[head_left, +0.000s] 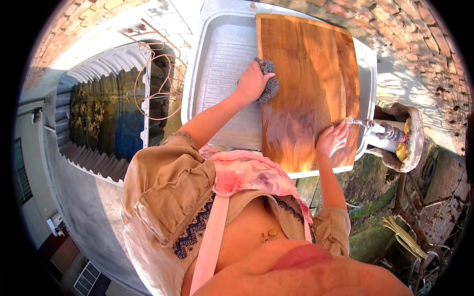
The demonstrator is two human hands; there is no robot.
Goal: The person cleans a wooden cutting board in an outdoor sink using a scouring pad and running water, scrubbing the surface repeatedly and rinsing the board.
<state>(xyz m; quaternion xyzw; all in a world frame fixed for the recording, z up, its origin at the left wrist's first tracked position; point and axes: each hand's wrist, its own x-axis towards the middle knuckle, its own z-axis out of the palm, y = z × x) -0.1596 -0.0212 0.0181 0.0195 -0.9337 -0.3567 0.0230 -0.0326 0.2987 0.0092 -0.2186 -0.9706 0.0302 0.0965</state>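
Note:
A large wet wooden board [308, 74] lies across the right part of a pale metal sink [217, 64]. My left hand [253, 83] is closed on a dark grey scrubber [268, 90], at the board's left edge. My right hand [333, 138] is held over the lower right of the board with its fingers stretched out and nothing in it. Its fingertips are right by the mouth of a metal tap [364, 123]. Whether the palm touches the board, I cannot tell.
The tap's pipe runs right into a rough broken block [412, 138]. Left of the sink stands a wire rack [160, 89] with a round hoop, beside an opening edged with corrugated sheet [103, 64]. Brick walls [419, 29] border the far side. Dry branches [414, 212] lie at lower right.

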